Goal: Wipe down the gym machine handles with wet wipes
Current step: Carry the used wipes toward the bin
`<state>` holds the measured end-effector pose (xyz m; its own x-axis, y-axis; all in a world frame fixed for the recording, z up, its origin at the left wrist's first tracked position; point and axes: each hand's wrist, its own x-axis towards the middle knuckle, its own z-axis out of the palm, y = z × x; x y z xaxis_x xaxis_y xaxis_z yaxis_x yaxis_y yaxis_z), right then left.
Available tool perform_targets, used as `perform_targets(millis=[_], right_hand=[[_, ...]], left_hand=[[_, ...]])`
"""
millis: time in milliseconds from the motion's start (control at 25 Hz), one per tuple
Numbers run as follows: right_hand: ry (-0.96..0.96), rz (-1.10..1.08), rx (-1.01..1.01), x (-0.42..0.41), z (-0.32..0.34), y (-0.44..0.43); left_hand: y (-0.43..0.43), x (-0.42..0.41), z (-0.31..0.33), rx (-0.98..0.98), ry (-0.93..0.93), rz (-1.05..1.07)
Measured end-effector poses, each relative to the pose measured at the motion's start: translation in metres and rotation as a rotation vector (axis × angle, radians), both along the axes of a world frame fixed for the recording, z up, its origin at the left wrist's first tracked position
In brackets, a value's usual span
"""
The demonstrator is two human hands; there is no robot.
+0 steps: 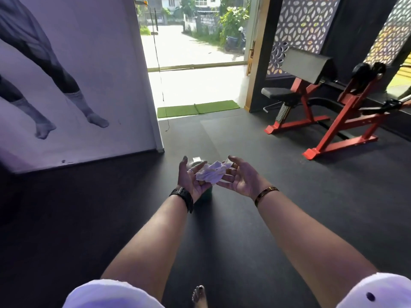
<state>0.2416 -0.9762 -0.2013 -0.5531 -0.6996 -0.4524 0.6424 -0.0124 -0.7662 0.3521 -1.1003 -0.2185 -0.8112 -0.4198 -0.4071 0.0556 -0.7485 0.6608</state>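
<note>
A crumpled white wet wipe (212, 173) sits between my two hands, held out in front of me over the dark floor. My left hand (189, 180) is palm-up with its fingers curled under the wipe's left side. From the right, my right hand (241, 177) holds the wipe's other edge between curved fingers and thumb. Just below my hands a green wipes pack (205, 195) stands on the floor, mostly hidden. The red gym machine (347, 112) with black grips is well off to the right, away from both hands.
A red-framed bench (295, 103) with black pads stands beside the machine. A wall with a printed poster (73, 81) fills the left. An open doorway with a green mat (198, 108) lies ahead. My bare foot (199, 296) shows at the bottom.
</note>
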Motion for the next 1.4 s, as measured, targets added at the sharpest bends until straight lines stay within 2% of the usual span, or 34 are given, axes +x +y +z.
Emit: perform_targets(millis=[320, 600, 920, 1160, 1400], right_hand=[[-0.03, 0.013, 0.03, -0.154, -0.014, -0.13], [-0.084, 0.061, 0.093, -0.256, -0.029, -0.212], [-0.102, 0.215, 0.102, -0.378, -0.026, -0.292], [-0.128, 0.273, 0.096, -0.419, -0.027, -0.337], [-0.111, 0.196, 0.093, -0.438, -0.035, -0.364]], left_hand=[[-0.134, -0.156, -0.015, -0.048, -0.107, -0.025], [-0.206, -0.254, -0.03, -0.012, -0.145, -0.027], [-0.264, -0.359, -0.033, 0.089, -0.136, 0.16], [-0.296, -0.397, -0.029, 0.127, -0.121, 0.243], [-0.327, -0.417, -0.035, 0.127, -0.132, 0.2]])
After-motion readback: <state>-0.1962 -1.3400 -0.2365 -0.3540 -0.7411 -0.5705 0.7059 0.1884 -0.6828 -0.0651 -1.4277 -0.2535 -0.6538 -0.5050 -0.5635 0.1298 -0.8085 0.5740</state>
